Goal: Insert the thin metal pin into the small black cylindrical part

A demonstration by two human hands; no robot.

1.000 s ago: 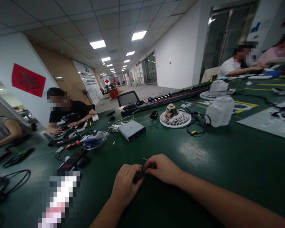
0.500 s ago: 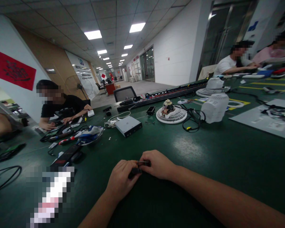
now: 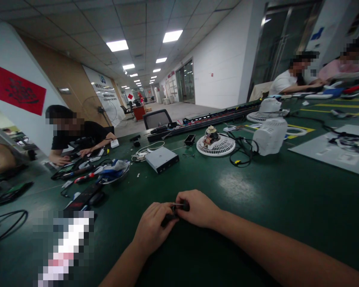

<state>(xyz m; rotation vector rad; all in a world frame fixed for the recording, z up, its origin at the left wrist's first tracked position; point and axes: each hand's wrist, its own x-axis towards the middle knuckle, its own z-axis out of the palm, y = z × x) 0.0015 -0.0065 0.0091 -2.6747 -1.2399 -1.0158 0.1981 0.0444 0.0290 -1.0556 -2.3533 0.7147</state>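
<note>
My left hand (image 3: 154,223) is closed on a small black part (image 3: 167,219), pinched between thumb and fingers just above the green table. Right beside it, my right hand (image 3: 197,207) is closed on a small dark piece (image 3: 185,205) with a thin metal shaft that points left toward the black part. The fingertips of both hands nearly meet. The fingers cover much of both pieces, so I cannot tell their exact kind or whether they touch each other.
Ahead lie a silver disc drive (image 3: 162,159), a small black box (image 3: 190,139), a white fan grille with a motor (image 3: 215,143) and a white housing (image 3: 271,137). Several tools and cables lie left, near a person in black (image 3: 77,135). A grey board (image 3: 332,153) lies right.
The dark piece in my right fingers has turned or shifted slightly. Both hands stay in almost the same place.
</note>
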